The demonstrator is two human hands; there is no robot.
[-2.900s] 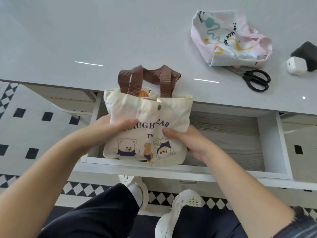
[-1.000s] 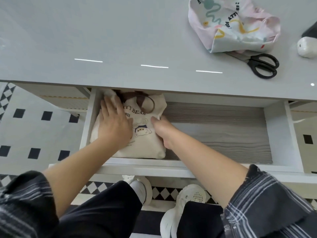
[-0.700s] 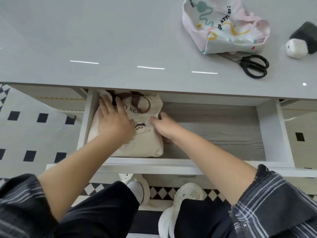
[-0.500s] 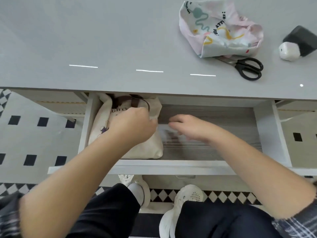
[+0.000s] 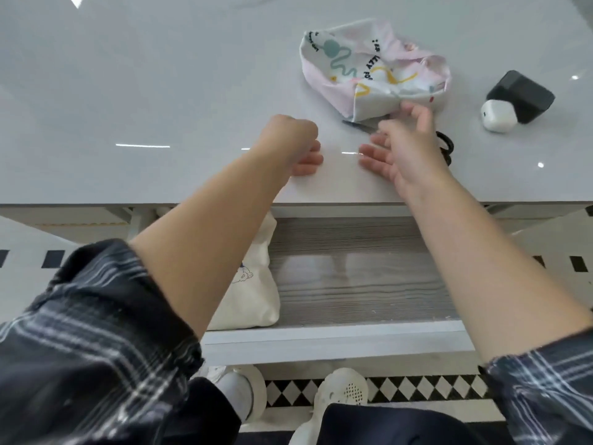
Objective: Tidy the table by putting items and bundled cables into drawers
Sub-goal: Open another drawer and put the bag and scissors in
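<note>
Patterned pouch lies upper right, just beyond right hand, splayed, empty; left hand loosely curled, empty, farther.

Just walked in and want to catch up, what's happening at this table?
A person is tidying the table. A cream bag lies in the open drawer. Both hands hover empty above the tabletop: the left hand loosely curled, the right hand open at the near edge of a patterned bag that lies over scissors.
</note>
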